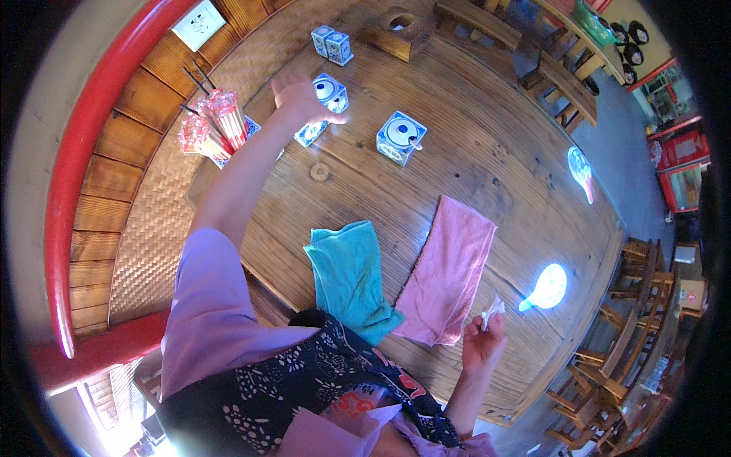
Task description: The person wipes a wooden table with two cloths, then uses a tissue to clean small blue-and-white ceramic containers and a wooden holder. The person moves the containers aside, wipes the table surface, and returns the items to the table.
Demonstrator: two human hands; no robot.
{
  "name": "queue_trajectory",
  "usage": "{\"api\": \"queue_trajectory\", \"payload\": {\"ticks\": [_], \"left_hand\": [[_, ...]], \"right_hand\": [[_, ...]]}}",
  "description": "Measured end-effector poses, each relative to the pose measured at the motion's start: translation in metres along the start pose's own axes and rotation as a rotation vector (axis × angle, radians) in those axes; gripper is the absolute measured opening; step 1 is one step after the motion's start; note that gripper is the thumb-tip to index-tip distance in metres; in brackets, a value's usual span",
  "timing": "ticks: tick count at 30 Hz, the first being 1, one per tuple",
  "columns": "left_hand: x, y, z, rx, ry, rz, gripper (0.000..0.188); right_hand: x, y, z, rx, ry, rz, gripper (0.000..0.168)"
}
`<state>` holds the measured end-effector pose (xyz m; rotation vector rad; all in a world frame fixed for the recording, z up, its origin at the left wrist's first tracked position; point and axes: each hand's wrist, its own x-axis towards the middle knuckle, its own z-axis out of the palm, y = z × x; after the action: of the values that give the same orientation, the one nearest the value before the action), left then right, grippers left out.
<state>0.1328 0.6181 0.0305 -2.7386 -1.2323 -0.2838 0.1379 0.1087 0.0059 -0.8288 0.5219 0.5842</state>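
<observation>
My left hand (305, 100) reaches across the wooden table with fingers and thumb spread, beside a blue-and-white lidded ceramic jar (330, 91). The thumb lies over the space between that jar and a second blue-and-white container (310, 134), which the hand partly covers; contact is unclear. Pinched in my right hand (482, 343) is a crumpled white tissue (493, 308), raised near the table's front. Another lidded jar (401, 137) stands apart with a spoon handle sticking out. Before me lie a folded teal towel (348, 274) and a pink towel (451, 268), their edges meeting.
Paper-wrapped chopsticks (220, 123) stand in a holder left of my forearm. Farther back are small patterned boxes (332, 44) and a wooden box (400, 37) with a round opening. Bright paddle-shaped items, possibly hand fans (547, 285), lie rightward. Wooden benches (622, 325) stand beyond.
</observation>
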Motion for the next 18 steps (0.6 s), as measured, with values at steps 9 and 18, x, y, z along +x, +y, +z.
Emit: {"api": "queue_trajectory", "payload": {"ticks": [9, 18], "left_hand": [[-0.005, 0.079, 0.026, -0.478, -0.386, 0.732, 0.1], [-0.035, 0.082, 0.022, -0.808, -0.415, 0.473, 0.07]], "right_hand": [[-0.005, -0.004, 0.012, -0.019, 0.035, -0.027, 0.018], [-0.019, -0.013, -0.014, 0.032, 0.092, -0.033, 0.026]]}}
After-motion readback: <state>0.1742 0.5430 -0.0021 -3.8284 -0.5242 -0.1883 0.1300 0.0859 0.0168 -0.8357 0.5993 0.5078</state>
